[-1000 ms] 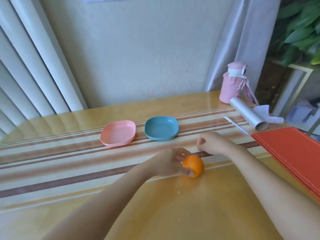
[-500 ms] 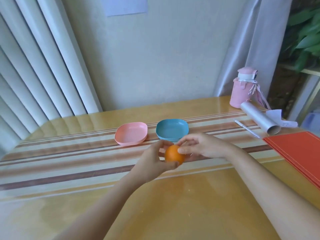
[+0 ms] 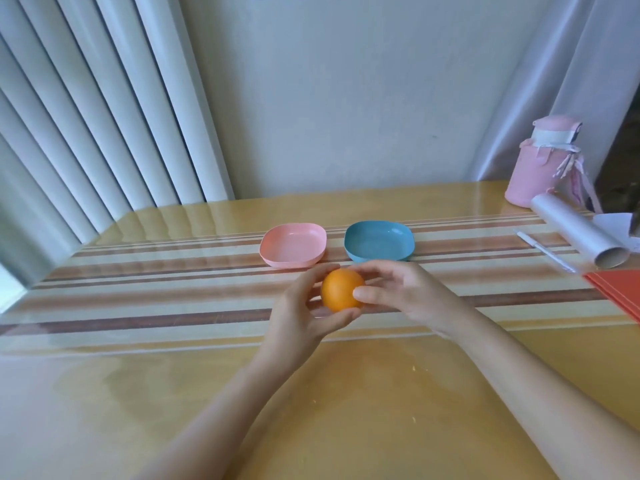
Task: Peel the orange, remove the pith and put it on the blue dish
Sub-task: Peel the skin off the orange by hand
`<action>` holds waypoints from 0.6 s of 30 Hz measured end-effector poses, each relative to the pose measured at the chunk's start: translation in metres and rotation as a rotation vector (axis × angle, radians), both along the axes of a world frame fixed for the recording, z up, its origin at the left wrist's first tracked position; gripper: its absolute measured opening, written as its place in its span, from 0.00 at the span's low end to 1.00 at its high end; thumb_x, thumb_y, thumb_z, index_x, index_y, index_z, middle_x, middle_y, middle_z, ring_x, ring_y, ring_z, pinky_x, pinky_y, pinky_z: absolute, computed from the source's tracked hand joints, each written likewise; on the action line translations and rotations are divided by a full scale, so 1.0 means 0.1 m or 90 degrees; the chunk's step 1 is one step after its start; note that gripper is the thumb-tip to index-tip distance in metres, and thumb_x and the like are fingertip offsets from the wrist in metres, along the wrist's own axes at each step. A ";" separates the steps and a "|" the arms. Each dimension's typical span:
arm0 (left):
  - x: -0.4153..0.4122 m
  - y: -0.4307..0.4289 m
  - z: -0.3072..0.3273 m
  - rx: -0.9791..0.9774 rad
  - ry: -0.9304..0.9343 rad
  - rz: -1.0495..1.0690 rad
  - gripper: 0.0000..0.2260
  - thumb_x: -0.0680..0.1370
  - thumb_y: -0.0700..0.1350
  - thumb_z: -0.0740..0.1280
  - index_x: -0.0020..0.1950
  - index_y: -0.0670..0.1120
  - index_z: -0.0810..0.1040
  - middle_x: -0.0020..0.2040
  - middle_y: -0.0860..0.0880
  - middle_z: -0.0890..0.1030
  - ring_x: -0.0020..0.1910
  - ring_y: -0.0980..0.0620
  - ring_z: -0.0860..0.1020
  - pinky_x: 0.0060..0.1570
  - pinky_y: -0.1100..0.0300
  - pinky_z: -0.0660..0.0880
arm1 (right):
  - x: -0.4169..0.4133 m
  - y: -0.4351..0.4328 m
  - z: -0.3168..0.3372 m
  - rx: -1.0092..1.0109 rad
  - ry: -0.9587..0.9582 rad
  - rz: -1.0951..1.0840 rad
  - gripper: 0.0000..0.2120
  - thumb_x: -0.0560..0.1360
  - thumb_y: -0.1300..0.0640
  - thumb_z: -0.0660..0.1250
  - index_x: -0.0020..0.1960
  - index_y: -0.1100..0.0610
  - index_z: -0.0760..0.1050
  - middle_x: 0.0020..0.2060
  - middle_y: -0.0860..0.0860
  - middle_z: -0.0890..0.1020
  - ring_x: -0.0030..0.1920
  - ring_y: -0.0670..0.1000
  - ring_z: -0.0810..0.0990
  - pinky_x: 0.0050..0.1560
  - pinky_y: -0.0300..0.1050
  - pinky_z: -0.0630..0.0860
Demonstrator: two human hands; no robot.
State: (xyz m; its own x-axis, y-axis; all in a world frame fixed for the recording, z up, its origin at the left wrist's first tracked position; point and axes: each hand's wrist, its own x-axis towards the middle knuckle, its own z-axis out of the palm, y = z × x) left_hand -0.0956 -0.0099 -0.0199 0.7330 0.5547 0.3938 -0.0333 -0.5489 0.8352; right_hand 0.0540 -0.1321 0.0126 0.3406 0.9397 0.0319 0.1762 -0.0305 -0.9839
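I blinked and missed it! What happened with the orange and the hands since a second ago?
The left hand lifted the orange off the table, toward the blue dish. The right hand, a fist beside it before, took hold of it too. The peel is still whole; the pink dish and blue dish stayed put, empty.

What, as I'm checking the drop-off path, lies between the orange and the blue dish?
Head view: only fingers of the right hand, which grips the orange, cross that short stretch before the blue dish; no other object.
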 end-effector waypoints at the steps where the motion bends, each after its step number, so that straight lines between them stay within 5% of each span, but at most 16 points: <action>1: 0.01 0.00 -0.04 0.002 0.002 -0.001 0.28 0.67 0.46 0.80 0.64 0.52 0.76 0.57 0.54 0.81 0.54 0.56 0.80 0.49 0.62 0.80 | 0.00 0.00 -0.03 -0.006 -0.058 -0.021 0.17 0.73 0.56 0.73 0.61 0.50 0.78 0.54 0.48 0.83 0.55 0.45 0.81 0.55 0.41 0.78; 10: 0.03 0.01 -0.28 0.048 0.071 -0.023 0.34 0.67 0.43 0.80 0.66 0.64 0.70 0.62 0.64 0.76 0.61 0.66 0.75 0.53 0.70 0.75 | -0.02 -0.01 -0.24 -0.054 -0.255 -0.061 0.19 0.70 0.56 0.75 0.53 0.39 0.74 0.50 0.41 0.82 0.52 0.37 0.80 0.58 0.39 0.77; 14: 0.05 0.00 -0.32 0.067 0.087 -0.027 0.30 0.69 0.43 0.78 0.67 0.60 0.74 0.60 0.64 0.79 0.59 0.67 0.76 0.56 0.65 0.76 | -0.07 0.02 -0.31 -0.084 -0.350 -0.079 0.20 0.69 0.52 0.72 0.60 0.45 0.75 0.51 0.42 0.82 0.53 0.40 0.80 0.56 0.43 0.78; 18: 0.06 -0.03 -0.30 0.075 0.082 -0.025 0.26 0.71 0.43 0.76 0.66 0.58 0.75 0.56 0.65 0.81 0.56 0.66 0.78 0.54 0.70 0.74 | -0.14 0.03 -0.31 -0.087 -0.509 -0.089 0.17 0.70 0.47 0.65 0.59 0.47 0.74 0.40 0.46 0.80 0.44 0.46 0.79 0.47 0.48 0.78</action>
State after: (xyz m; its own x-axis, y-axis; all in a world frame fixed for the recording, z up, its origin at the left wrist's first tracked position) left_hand -0.0900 -0.0132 -0.0501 0.8015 0.4809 0.3553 0.0474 -0.6435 0.7640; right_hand 0.0401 -0.1288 -0.0180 0.3774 0.9036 0.2028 0.8082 -0.2144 -0.5484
